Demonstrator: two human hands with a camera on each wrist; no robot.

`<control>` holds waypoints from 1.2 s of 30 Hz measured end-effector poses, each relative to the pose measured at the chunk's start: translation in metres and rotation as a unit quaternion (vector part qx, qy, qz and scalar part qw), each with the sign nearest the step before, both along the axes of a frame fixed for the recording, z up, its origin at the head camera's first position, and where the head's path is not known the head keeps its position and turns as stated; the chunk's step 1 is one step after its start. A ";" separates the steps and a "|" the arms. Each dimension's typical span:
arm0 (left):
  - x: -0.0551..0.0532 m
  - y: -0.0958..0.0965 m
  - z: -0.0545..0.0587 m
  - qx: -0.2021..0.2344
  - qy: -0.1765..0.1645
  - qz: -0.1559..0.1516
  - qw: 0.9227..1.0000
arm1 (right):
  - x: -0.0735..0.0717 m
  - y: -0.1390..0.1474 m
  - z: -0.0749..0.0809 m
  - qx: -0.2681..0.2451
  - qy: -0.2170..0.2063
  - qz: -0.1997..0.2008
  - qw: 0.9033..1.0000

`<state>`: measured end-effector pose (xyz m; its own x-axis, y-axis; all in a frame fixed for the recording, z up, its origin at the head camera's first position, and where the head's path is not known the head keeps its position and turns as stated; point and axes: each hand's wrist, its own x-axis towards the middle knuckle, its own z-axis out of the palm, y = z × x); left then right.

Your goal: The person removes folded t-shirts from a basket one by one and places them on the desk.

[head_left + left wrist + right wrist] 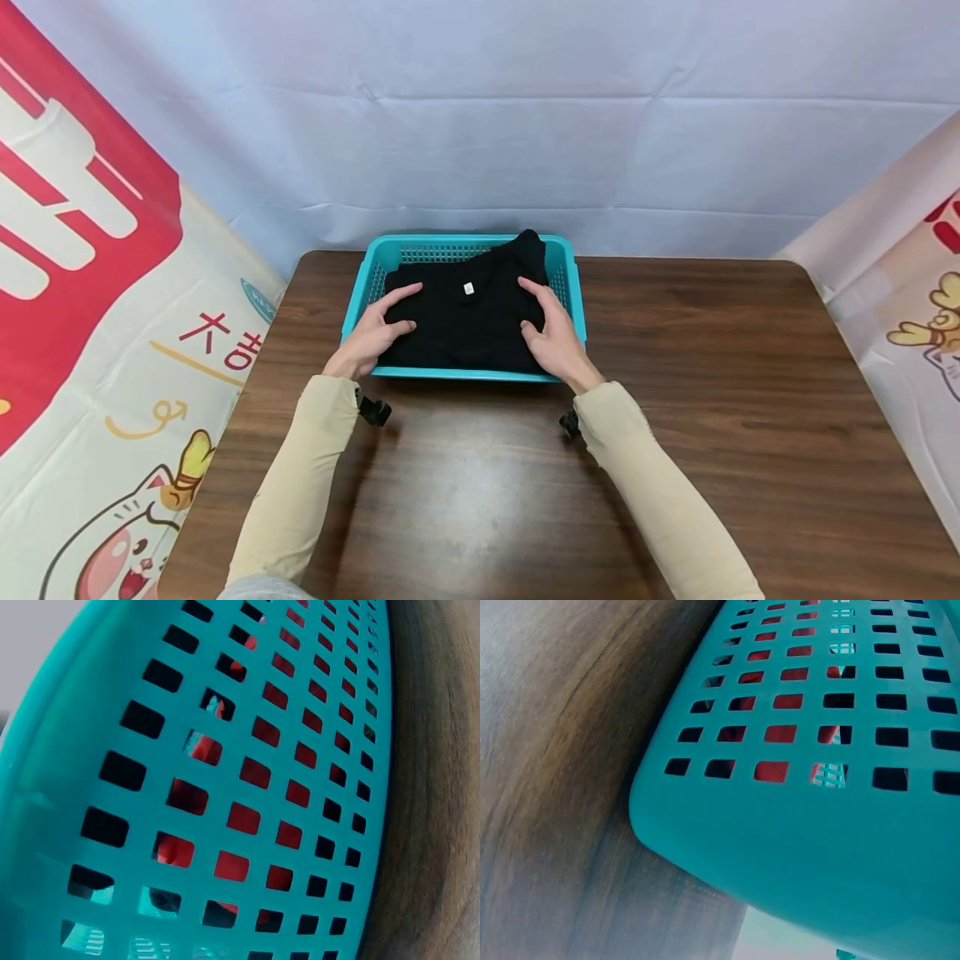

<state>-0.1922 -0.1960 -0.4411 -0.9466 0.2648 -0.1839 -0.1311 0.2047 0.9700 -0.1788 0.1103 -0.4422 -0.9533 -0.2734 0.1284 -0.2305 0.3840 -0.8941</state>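
Note:
A black folded garment (465,325) with a small white label (468,288) lies in a turquoise plastic basket (465,375). One dark fold of it rises above the rim at the back right. My left hand (373,332) rests on the garment's left side, index finger and thumb straight and spread apart. On the right side my right hand (553,332) touches the cloth in the same way. The other fingers of both hands are hidden. Through the holes of the basket wall (225,765), something red shows under the black cloth in both wrist views.
The basket stands at the back edge of a brown wooden table (712,400), close to a pale hanging cloth (510,150). Printed cloths hang on the left (127,333) and right (915,317). Each wrist carries a small black camera.

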 end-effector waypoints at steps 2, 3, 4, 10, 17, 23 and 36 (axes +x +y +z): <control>0.000 0.000 0.001 -0.017 -0.006 -0.007 1.000 | -0.001 0.000 -0.002 0.003 0.003 -0.001 1.000; 0.000 0.000 0.002 -0.024 -0.007 -0.007 1.000 | 0.000 0.000 -0.002 0.001 0.004 -0.001 1.000; 0.000 0.001 0.002 -0.028 -0.005 -0.007 1.000 | 0.000 0.000 -0.002 -0.001 0.005 -0.003 1.000; 0.000 0.004 0.004 -0.046 0.040 0.014 0.998 | 0.002 0.000 -0.002 -0.010 0.015 -0.011 1.000; 0.002 0.007 0.012 -0.012 0.060 0.060 0.996 | 0.003 -0.001 0.007 -0.017 0.024 -0.021 0.999; 0.002 0.008 0.022 -0.015 0.087 0.059 0.994 | 0.007 0.001 0.023 -0.031 0.048 -0.019 0.998; 0.004 0.021 0.043 -0.039 0.116 0.014 0.992 | 0.003 0.023 0.035 -0.021 0.035 -0.003 0.999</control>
<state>-0.1886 -0.1753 -0.3980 -0.9729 0.2305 0.0209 0.0867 0.2791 0.9563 -0.1758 0.1332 -0.4068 -0.9429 -0.2613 0.2066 -0.2915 0.3471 -0.8914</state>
